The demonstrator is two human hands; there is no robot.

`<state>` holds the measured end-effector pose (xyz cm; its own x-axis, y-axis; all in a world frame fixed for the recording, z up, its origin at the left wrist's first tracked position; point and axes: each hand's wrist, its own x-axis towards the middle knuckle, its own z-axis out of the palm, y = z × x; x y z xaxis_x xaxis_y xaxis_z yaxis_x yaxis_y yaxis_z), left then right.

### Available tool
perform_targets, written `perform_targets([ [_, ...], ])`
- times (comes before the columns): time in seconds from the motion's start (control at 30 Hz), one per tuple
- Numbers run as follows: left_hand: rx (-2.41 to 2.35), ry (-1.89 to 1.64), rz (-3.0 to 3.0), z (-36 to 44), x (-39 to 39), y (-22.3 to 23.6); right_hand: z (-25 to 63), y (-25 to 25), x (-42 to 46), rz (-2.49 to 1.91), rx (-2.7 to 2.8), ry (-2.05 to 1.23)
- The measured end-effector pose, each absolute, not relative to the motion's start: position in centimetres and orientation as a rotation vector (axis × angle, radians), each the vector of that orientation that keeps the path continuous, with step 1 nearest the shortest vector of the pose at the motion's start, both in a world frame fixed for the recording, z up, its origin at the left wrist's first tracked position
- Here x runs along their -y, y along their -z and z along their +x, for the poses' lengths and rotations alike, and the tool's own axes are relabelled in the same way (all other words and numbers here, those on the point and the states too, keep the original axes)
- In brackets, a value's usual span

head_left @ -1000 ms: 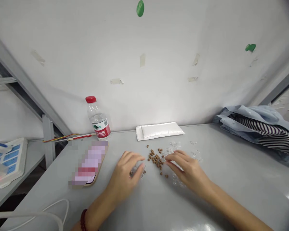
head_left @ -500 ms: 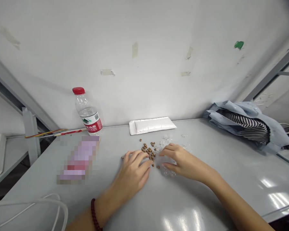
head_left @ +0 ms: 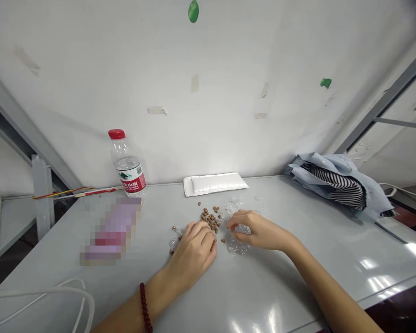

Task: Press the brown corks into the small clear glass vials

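Note:
A small heap of brown pellets [head_left: 210,219] lies on the grey table [head_left: 249,286], with several small clear plastic pieces [head_left: 236,246] scattered around it. My left hand [head_left: 194,252] rests just left of the heap, fingers curled down onto the table beside a few clear pieces [head_left: 174,240]; what they grip, if anything, is hidden. My right hand [head_left: 254,230] sits just right of the heap, thumb and forefinger pinched together at the clear pieces. A dark red bead bracelet [head_left: 145,306] is on my left wrist.
A water bottle with a red cap [head_left: 126,163] stands at the back left near the wall. A white padded pouch [head_left: 213,183] lies behind the pellets. A blurred pink item [head_left: 111,229] lies left. Folded striped and blue clothing [head_left: 336,182] sits at right. White cable [head_left: 55,296] curls front left.
The camera view has shifted. My left hand has curled its fingers in and drawn slightly back from the pellets; my right hand has closed into a pinch over the clear pieces.

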<state>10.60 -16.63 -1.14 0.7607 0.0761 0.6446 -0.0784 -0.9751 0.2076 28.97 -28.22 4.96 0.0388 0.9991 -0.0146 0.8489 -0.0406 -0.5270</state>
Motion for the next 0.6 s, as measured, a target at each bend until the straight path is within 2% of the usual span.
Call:
perform_targets([
  [0.23,-0.023,-1.057,2.464,9.1,17.4,1.1,28.6,-5.0,28.6,-1.979,1.975,-0.502],
  [0.5,-0.093,-1.036,2.408,9.4,17.1,1.5,28.5,-4.4,28.4,-1.985,2.06,-0.505],
  [0.6,-0.15,-0.969,2.397,9.4,17.3,1.4,28.5,-4.4,28.4,-1.972,2.027,-0.408],
])
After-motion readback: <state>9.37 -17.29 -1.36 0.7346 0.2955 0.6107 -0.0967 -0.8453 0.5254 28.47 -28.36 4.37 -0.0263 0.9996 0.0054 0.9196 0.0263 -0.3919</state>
